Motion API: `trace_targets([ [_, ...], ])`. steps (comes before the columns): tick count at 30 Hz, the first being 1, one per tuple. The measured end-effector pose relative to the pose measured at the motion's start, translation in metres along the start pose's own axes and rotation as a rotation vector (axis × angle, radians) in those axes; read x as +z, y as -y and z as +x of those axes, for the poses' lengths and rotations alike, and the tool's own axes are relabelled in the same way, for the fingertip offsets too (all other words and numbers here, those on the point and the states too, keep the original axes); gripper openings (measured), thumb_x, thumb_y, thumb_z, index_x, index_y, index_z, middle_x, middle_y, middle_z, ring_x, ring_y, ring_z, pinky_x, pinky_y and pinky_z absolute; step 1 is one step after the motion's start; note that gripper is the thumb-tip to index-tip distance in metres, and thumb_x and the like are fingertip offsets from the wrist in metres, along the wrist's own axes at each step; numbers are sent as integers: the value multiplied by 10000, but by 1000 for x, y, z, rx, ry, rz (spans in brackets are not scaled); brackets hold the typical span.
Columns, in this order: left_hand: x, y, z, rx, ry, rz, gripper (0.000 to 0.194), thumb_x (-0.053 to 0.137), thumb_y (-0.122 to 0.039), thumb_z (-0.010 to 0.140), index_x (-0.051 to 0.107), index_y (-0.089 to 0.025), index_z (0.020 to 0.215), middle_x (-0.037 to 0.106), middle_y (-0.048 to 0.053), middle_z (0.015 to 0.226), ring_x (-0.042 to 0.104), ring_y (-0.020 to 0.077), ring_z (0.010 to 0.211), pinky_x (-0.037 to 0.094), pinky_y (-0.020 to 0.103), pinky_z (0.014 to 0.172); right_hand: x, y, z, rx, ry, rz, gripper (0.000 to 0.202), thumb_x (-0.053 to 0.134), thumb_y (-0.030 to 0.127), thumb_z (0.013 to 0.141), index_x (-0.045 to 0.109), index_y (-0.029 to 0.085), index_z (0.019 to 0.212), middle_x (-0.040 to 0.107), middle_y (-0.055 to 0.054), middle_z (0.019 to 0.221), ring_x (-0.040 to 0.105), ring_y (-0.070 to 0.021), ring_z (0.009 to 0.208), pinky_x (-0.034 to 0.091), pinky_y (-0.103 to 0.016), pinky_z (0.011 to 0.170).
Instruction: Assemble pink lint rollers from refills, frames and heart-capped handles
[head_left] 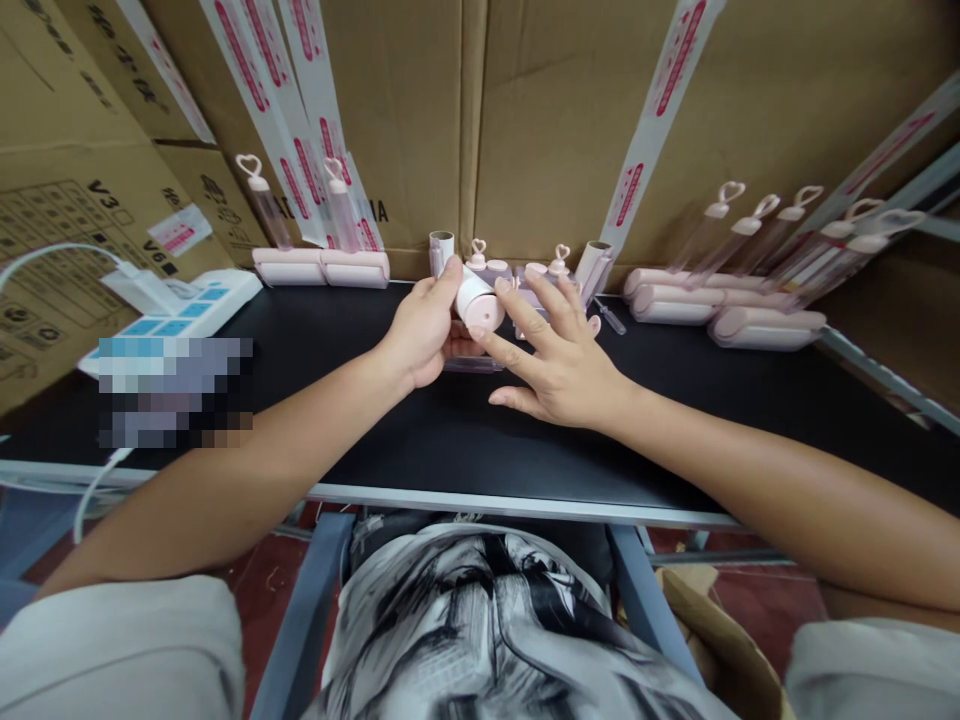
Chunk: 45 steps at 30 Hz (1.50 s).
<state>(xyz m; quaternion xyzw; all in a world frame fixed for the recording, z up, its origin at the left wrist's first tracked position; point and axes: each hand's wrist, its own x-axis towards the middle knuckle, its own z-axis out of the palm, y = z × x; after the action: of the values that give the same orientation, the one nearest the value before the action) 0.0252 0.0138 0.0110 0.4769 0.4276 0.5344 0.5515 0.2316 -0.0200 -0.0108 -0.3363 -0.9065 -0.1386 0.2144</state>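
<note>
Above the black table [540,465], at twelve o'clock from us, we are gripping a white roller [473,292] in our left hand [421,330]. We are holding our right hand [566,360] open and spread, touching the roller's pink end [484,314] with two fingers [521,312]. From the roller, several pink rollers [765,325] are lying toward three o'clock and a power strip [191,322] is lying toward nine.

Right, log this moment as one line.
left hand: holds white cylinder | right hand: spread beside pink end cap | below: black table
</note>
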Motion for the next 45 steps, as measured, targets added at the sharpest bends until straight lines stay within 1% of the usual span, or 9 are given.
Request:
trace_targets([
  [10,-3,0,-1,9,59,26,690,595,-881,941,604,-231,1171,684,-2,745,711,190,602,586,307,550,5,-4,-2,-54,-5,6,766,601,629,1058,385,413,1760,391,-6,1813,179,-498,1722,-13,-841,1338],
  [15,0,-3,-5,-24,-14,-62,642,751,-733,937,525,-250,1295,682,-31,824,675,144,574,616,296,570,23,-11,-5,-123,-46,-22,857,650,540,1047,303,313,1797,358,-84,1828,163,-499,1724,-22,-851,1317],
  [19,-3,-11,-4,14,1,-102,560,786,-550,975,467,-299,1362,714,-19,958,718,145,678,668,313,638,21,-22,-3,-173,-112,-51,732,611,508,1066,443,251,1730,426,-122,1798,291,-464,1695,150,-761,1352],
  [23,-17,-14,5,113,51,-67,645,839,-464,935,433,-360,1424,725,14,1159,757,168,818,709,363,717,-9,-57,-7,199,-161,-116,534,539,460,1074,661,171,1506,674,-215,1538,598,-452,1433,451,-660,1192],
  [28,-27,-10,12,126,100,14,664,824,-419,935,438,-384,1475,696,61,1279,778,221,895,724,456,739,-30,-115,-24,693,253,-95,544,639,606,975,759,164,1267,808,-177,1103,749,-383,988,565,-477,847],
  [31,-27,-8,11,118,133,37,667,814,-407,941,434,-383,1488,682,76,1305,783,253,937,724,499,746,-21,-132,-29,715,432,6,507,673,577,941,773,168,1223,820,-131,1035,749,-306,880,518,-383,755],
  [34,-26,-8,9,117,136,53,678,814,-396,938,428,-378,1495,672,81,1324,779,256,941,726,507,741,-11,-132,-28,657,457,94,324,686,431,918,788,179,1093,813,-89,956,732,-256,817,480,-344,725],
  [40,-23,-10,6,112,139,79,645,776,-386,971,430,-371,1515,669,89,1309,779,263,961,724,537,758,-11,-126,-28,601,378,277,221,761,380,839,793,215,982,781,-34,851,699,-227,777,468,-332,726],
  [45,-21,-13,5,111,92,55,651,773,-390,977,414,-352,1518,687,87,1291,778,233,906,728,474,726,-24,-117,-26,580,10,584,332,825,548,832,755,233,912,784,-34,850,701,-227,776,536,-352,725],
])
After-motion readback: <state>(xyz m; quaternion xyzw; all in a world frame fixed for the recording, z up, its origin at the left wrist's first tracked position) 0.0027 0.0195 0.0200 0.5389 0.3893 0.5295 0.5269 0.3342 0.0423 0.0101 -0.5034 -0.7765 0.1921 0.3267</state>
